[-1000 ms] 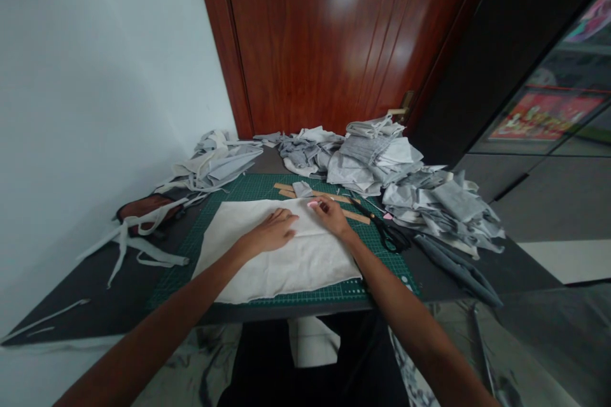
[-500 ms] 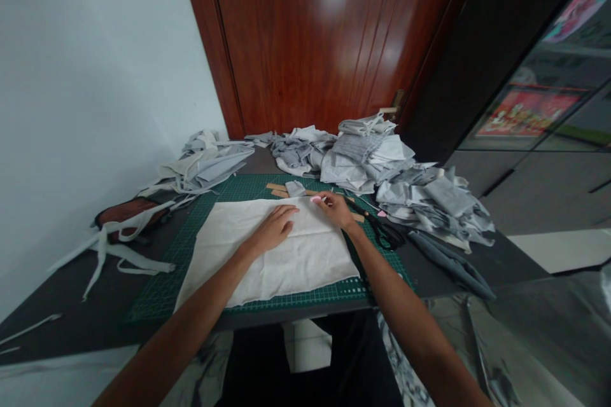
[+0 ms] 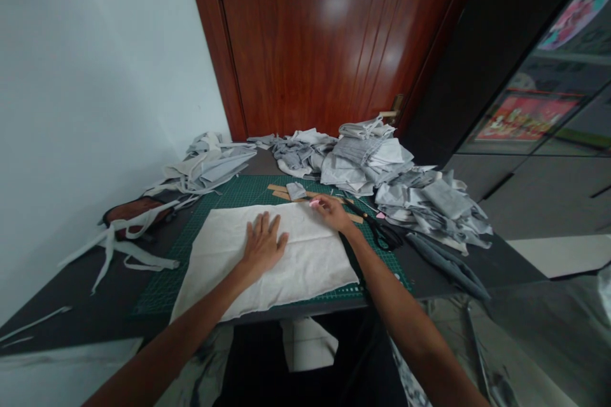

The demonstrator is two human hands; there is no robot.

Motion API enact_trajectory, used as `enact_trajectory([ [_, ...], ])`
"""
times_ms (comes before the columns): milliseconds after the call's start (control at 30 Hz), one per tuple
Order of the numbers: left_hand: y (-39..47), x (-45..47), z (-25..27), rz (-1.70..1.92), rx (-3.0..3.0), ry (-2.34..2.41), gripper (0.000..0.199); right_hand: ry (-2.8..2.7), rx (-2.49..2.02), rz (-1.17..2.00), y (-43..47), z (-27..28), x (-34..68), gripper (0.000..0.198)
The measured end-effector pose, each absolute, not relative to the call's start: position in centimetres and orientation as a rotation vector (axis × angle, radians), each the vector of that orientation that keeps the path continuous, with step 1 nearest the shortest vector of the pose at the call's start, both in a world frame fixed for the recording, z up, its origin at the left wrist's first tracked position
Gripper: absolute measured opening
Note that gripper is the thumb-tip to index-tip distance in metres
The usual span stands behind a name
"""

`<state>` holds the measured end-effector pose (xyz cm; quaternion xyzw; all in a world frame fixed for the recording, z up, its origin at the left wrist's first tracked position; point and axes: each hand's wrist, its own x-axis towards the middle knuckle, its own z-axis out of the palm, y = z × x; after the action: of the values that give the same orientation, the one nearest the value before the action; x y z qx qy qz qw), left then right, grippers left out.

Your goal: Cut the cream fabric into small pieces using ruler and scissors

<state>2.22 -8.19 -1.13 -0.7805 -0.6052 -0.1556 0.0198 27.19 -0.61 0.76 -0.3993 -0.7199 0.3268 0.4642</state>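
A white cloth lies spread over a green cutting mat, its near edge reaching the table's front. My left hand rests flat on the cloth's middle, fingers spread. At the cloth's far edge, my right hand pinches a small pink piece of tailor's chalk. Just beyond that edge lie wooden rulers with a small grey fabric scrap on them. Black scissors lie right of my right hand, near a second pink chalk piece.
Stacks of grey fabric pieces line the back, with another heap at right. On the left are a fabric pile and white straps over a brown item. A rolled grey cloth lies at the table's right edge.
My left hand has moved left and toward me, and its fingers have spread flat. The cloth has shifted slightly toward me. My right hand still holds the chalk near the far edge.
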Motion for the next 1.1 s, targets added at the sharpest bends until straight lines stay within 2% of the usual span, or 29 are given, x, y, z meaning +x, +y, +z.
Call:
enact_trajectory([
  [100, -8.7, 1.5, -1.1, -0.401, -2.444, -1.834, 0.063, -1.812, -0.895, 1.230, -1.9, 1.1, 26.3, 0.037],
  [167, -9.2, 1.1, -0.9, -0.350, -2.463, -1.789, 0.063, -1.707, -0.814, 1.773, -2.5, 1.2, 25.9, 0.034],
  [233, -9.6, 0.7, -0.7, -0.327, -2.481, -1.745, 0.062, -1.564, -0.801, 1.925, -2.4, 1.0, 25.8, 0.031],
  [500, -10.1, 0.2, -0.5, -0.324, -2.487, -1.687, 0.064, -1.019, -0.889, 1.315, 1.5, -0.7, 27.9, 0.030],
  [633, -10.0, 0.1, -0.7, -0.333, -2.488, -1.666, 0.064, -1.004, -0.855, 1.321, 0.7, -0.1, 28.1, 0.029],
  [833, -9.9, 0.0, -0.7, -0.327, -2.485, -1.654, 0.064, -1.315, -0.867, 1.631, -1.4, 0.2, 26.1, 0.030],
  [1100, -9.7, -0.1, -1.0, -0.334, -2.495, -1.642, 0.064, -1.082, -0.961, 1.053, 1.1, 0.0, 27.9, 0.036],
])
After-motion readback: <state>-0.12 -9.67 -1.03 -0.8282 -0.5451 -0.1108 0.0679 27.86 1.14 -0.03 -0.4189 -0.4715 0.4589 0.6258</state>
